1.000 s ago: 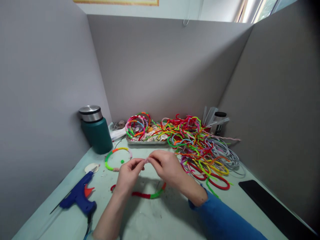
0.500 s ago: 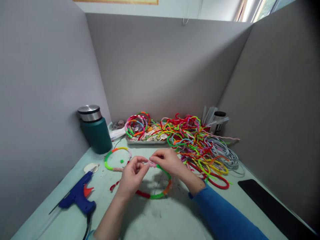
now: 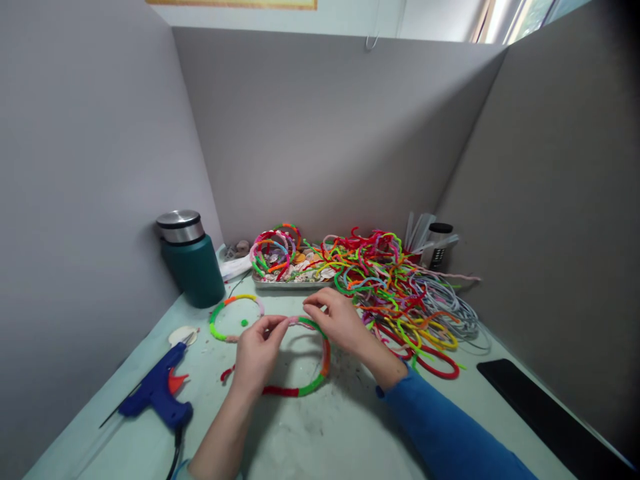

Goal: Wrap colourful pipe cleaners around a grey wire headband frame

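Note:
Between my two hands is a fuzzy pipe-cleaner ring [image 3: 314, 380] in red, green, orange and pink, held just over the pale green table [image 3: 310, 440]. My left hand [image 3: 257, 353] pinches the ring's pink top end with thumb and fingers. My right hand [image 3: 336, 322], in a blue sleeve, is closed on the same pink part from the right. The ring's lower arc curves below and between both hands.
A finished multicolour ring [image 3: 235, 317] lies beyond my left hand. A blue glue gun [image 3: 157, 390] sits at front left, a teal flask [image 3: 191, 259] at back left. A tray of rings [image 3: 290, 283], a pile of pipe cleaners [image 3: 400, 293] and a black phone [image 3: 545, 410] are at the right.
The multicolour strand has curled up from a flat arc on the table into a nearly closed ring. My right hand moved slightly back and right along the pink end.

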A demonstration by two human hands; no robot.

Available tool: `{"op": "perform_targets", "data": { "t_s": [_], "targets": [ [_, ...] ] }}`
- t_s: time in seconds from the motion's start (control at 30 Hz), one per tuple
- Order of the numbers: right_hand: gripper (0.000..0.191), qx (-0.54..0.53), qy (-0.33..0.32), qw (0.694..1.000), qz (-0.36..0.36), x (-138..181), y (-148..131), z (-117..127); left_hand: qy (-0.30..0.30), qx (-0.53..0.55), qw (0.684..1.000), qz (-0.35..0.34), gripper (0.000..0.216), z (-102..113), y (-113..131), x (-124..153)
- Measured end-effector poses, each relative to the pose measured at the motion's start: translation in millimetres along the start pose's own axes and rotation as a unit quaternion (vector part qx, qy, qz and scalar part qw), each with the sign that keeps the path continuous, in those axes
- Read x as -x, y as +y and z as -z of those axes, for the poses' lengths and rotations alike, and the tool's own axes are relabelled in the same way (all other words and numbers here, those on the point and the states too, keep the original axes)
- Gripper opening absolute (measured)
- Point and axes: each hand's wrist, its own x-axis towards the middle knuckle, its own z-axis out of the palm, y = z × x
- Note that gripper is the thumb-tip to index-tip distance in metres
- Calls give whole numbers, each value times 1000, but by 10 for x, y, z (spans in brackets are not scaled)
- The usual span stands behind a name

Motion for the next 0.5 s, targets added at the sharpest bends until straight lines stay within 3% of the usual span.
{"op": "perform_targets", "data": {
  "t_s": [0.1, 0.23, 0.5],
  "targets": [
    [21, -3, -4, 999, 46, 34, -101, 24, 53, -25, 998, 19, 30, 33, -54, -26],
    [27, 39, -94, 993, 68, 104, -216, 1, 89, 7, 995, 53, 37, 48, -65, -37],
    [29, 136, -168, 976, 24, 209, -340, -112, 4, 180, 974, 140, 45, 55, 83, -2]
  ]
}}
